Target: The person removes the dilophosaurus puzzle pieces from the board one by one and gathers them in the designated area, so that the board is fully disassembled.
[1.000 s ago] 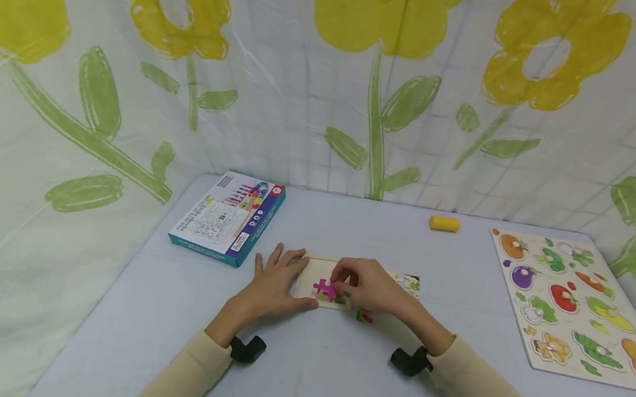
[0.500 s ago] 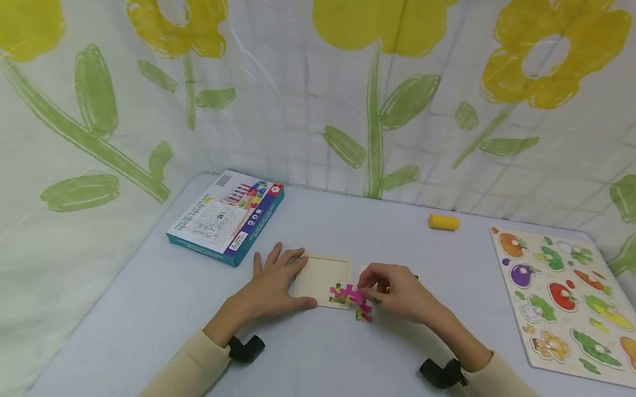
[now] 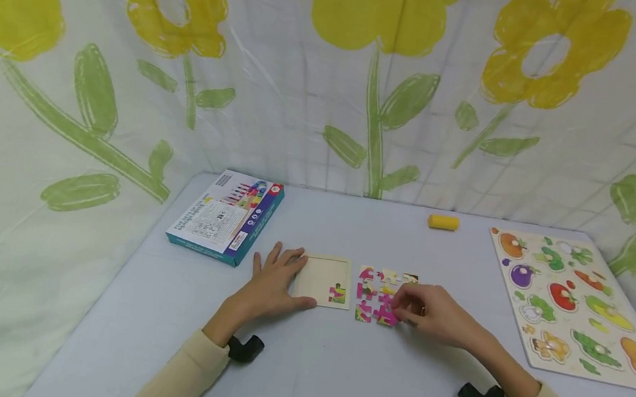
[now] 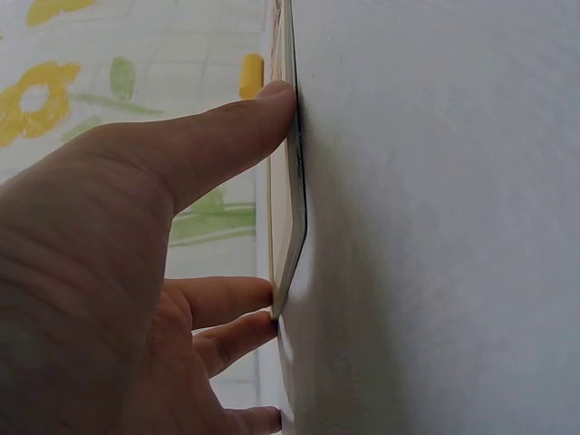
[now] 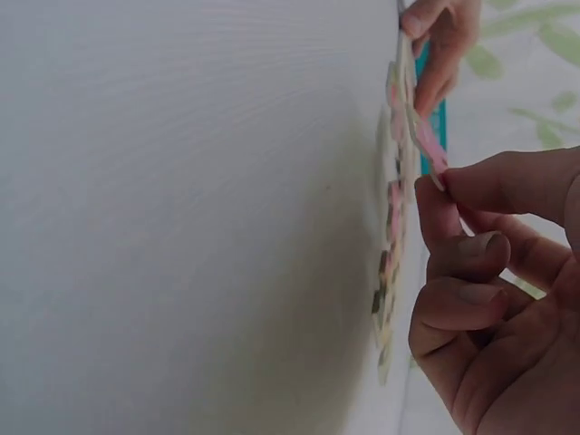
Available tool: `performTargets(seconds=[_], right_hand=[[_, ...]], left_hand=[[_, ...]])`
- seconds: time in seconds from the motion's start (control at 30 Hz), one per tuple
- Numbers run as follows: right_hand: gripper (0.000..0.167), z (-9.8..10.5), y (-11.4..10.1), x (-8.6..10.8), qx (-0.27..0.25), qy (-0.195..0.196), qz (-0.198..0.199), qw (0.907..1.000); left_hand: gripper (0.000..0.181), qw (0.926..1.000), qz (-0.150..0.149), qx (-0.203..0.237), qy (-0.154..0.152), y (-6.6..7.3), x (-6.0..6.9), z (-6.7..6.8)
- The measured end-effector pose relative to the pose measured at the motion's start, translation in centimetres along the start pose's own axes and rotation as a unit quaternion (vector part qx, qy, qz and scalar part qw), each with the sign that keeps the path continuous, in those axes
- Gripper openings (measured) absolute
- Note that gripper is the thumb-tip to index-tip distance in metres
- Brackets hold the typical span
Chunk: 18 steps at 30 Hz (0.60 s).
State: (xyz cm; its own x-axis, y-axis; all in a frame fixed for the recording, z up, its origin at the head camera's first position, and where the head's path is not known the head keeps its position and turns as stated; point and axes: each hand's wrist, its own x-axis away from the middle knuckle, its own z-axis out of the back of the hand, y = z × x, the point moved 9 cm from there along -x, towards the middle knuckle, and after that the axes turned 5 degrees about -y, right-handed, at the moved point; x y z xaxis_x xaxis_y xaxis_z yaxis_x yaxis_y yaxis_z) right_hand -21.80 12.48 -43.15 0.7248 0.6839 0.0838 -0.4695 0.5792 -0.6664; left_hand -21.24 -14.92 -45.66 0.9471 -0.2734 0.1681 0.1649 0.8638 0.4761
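My left hand (image 3: 269,287) lies spread at the left side of a shallow wooden puzzle tray (image 3: 318,273), its fingers straight. In the left wrist view, the thumb touches the tray's near edge and fingertips touch its corner. One puzzle piece (image 3: 337,294) lies in the tray's near right corner. Between thumb and index finger, my right hand (image 3: 435,313) pinches a pink puzzle piece (image 5: 430,147), held tilted above the loose pieces. Those loose puzzle pieces (image 3: 366,289) lie in rows just right of the tray; my right hand partly hides the rightmost ones.
A boxed game (image 3: 225,218) lies behind my left hand. At the back stands a yellow cylinder (image 3: 443,223), lying on its side. A vegetable peg board (image 3: 580,310) covers the table's right side. A flower-painted curtain (image 3: 279,123) hangs behind the table.
My right hand has moved right with the pink piece, from over the tray to over the loose pieces, uncovering most of them. The left hand has stayed at the tray.
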Motion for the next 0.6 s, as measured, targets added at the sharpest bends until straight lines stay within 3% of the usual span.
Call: performTargets(seconds=[0.6], right_hand=[[0.005, -0.87, 0.46, -0.19, 0.019, -0.006, 0.003, 0.9998]], left_hand=[[0.097, 1.0, 0.002, 0.0, -0.003, -0.02, 0.03, -0.08]])
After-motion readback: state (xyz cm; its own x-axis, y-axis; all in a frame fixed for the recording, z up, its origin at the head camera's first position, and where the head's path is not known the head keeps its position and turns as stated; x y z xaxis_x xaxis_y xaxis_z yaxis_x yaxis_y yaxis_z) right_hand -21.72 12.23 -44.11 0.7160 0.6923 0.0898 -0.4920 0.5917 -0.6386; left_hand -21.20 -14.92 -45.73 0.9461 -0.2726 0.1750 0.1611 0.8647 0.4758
